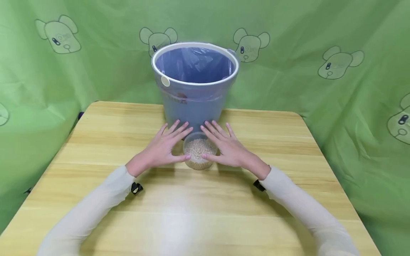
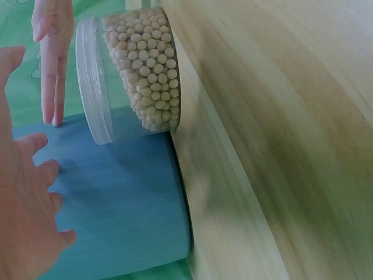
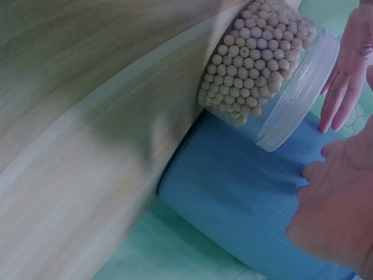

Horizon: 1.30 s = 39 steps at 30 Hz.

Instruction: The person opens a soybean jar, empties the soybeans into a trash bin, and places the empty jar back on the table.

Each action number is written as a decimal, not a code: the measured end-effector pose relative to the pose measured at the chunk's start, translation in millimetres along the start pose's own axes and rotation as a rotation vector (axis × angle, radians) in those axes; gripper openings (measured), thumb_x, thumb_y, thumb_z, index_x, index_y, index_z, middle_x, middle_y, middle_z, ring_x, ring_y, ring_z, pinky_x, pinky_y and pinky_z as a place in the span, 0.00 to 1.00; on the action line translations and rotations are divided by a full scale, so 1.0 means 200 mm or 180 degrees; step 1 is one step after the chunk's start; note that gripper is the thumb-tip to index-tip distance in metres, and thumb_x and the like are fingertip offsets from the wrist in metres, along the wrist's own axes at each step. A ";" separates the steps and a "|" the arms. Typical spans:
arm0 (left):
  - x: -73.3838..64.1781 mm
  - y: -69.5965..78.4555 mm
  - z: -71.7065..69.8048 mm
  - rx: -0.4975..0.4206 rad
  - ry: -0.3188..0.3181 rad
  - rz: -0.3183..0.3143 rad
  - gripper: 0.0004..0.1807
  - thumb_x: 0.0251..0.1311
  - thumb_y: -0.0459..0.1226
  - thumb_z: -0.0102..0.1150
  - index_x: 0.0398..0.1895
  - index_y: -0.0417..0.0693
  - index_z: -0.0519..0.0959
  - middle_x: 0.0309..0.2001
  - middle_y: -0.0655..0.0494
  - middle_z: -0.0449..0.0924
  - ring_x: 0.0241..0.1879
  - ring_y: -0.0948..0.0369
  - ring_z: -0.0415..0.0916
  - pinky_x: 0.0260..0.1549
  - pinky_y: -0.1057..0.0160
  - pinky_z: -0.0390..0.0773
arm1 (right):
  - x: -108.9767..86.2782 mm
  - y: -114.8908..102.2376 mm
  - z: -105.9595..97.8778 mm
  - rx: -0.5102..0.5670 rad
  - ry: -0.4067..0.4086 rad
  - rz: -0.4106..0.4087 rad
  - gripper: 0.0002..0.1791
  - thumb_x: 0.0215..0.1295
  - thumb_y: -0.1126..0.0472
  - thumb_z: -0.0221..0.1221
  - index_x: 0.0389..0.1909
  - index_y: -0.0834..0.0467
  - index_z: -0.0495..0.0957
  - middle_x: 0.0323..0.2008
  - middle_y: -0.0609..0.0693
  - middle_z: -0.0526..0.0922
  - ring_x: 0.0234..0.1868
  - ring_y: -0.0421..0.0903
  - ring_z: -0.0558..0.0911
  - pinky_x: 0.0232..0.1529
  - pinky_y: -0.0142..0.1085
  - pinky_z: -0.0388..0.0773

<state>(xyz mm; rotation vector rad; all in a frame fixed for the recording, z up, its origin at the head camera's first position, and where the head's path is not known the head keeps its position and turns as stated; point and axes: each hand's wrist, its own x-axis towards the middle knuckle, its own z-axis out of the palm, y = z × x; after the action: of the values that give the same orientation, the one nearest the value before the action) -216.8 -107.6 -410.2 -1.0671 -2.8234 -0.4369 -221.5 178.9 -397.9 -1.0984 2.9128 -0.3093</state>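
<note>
A clear round plastic jar (image 1: 198,165) with small beige balls (image 1: 199,146) in it stands on the table, right in front of a blue-grey bin (image 1: 198,108). Left of the jar, my left hand (image 1: 160,148) is spread with straight fingers, its thumb over the jar's near rim. My right hand (image 1: 231,150) mirrors it on the other side, fingers apart and pointing towards the bin. Neither hand holds anything; whether the fingertips touch the bin cannot be told. In both wrist views the balls (image 2: 148,70) slope inside the jar, and its top part (image 3: 297,93) holds none.
The bin has a white rim (image 1: 193,84) and a translucent liner bag (image 1: 198,60). It stands at the far side of the wooden table (image 1: 179,213). A green curtain (image 1: 109,64) with cartoon bear heads hangs behind and on both sides.
</note>
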 end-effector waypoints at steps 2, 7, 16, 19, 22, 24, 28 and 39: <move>0.00 0.00 0.00 -0.0032 0.0059 0.0042 0.53 0.62 0.70 0.50 0.84 0.60 0.44 0.83 0.55 0.39 0.83 0.48 0.35 0.79 0.38 0.34 | 0.00 0.00 0.00 0.0020 0.0017 -0.0008 0.53 0.68 0.24 0.44 0.83 0.43 0.33 0.83 0.46 0.31 0.84 0.51 0.33 0.78 0.57 0.18; -0.01 0.00 0.02 -0.0279 0.0197 0.0101 0.57 0.57 0.65 0.63 0.83 0.57 0.48 0.83 0.52 0.44 0.83 0.48 0.39 0.79 0.37 0.36 | -0.02 0.01 -0.01 0.0347 0.0193 -0.0008 0.57 0.65 0.27 0.55 0.83 0.45 0.35 0.83 0.48 0.35 0.84 0.53 0.36 0.79 0.59 0.20; -0.02 0.03 0.10 -0.2098 0.0172 -0.0374 0.67 0.45 0.43 0.82 0.83 0.57 0.46 0.83 0.53 0.47 0.82 0.50 0.45 0.77 0.36 0.49 | -0.06 0.05 0.03 0.2058 0.0269 0.0305 0.63 0.55 0.50 0.75 0.83 0.46 0.42 0.83 0.50 0.47 0.83 0.56 0.47 0.78 0.65 0.42; -0.02 0.02 0.15 -0.2624 0.0238 -0.0489 0.69 0.42 0.37 0.83 0.83 0.56 0.45 0.82 0.52 0.49 0.81 0.51 0.48 0.77 0.39 0.50 | -0.07 0.07 0.06 0.2747 0.0217 0.0431 0.64 0.53 0.57 0.77 0.83 0.47 0.43 0.82 0.51 0.49 0.82 0.56 0.50 0.79 0.63 0.44; -0.01 0.02 0.19 -0.2889 0.0311 -0.0503 0.69 0.40 0.35 0.84 0.83 0.53 0.45 0.82 0.50 0.51 0.81 0.50 0.50 0.78 0.40 0.52 | -0.07 0.09 0.09 0.3216 0.0166 0.0510 0.65 0.51 0.64 0.77 0.83 0.50 0.43 0.82 0.55 0.51 0.82 0.58 0.52 0.80 0.60 0.43; -0.01 0.02 0.22 -0.3032 0.0329 -0.0509 0.69 0.40 0.35 0.84 0.83 0.52 0.45 0.82 0.50 0.50 0.80 0.49 0.50 0.78 0.40 0.52 | -0.07 0.10 0.11 0.3457 0.0100 0.0547 0.65 0.51 0.66 0.76 0.83 0.51 0.43 0.81 0.58 0.52 0.81 0.58 0.53 0.81 0.58 0.43; 0.00 0.02 0.26 -0.3298 0.0316 -0.0521 0.70 0.40 0.32 0.83 0.83 0.51 0.44 0.82 0.48 0.51 0.80 0.47 0.50 0.78 0.42 0.51 | -0.06 0.11 0.15 0.3746 -0.0015 0.0635 0.66 0.50 0.69 0.75 0.83 0.50 0.41 0.80 0.59 0.54 0.81 0.57 0.55 0.82 0.52 0.45; 0.03 -0.01 0.30 -0.3666 0.0191 -0.0600 0.67 0.43 0.28 0.81 0.82 0.50 0.45 0.80 0.47 0.54 0.79 0.47 0.54 0.79 0.48 0.54 | -0.03 0.12 0.19 0.4031 -0.0226 0.0659 0.68 0.49 0.72 0.75 0.83 0.49 0.39 0.82 0.59 0.44 0.82 0.59 0.48 0.82 0.51 0.43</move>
<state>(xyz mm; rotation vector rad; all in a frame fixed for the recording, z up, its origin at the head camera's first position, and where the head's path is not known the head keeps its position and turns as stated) -221.4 -87.4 -467.8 -0.7945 -2.4971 -2.1960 -230.3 193.0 -440.7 -0.5180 1.9591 -1.6764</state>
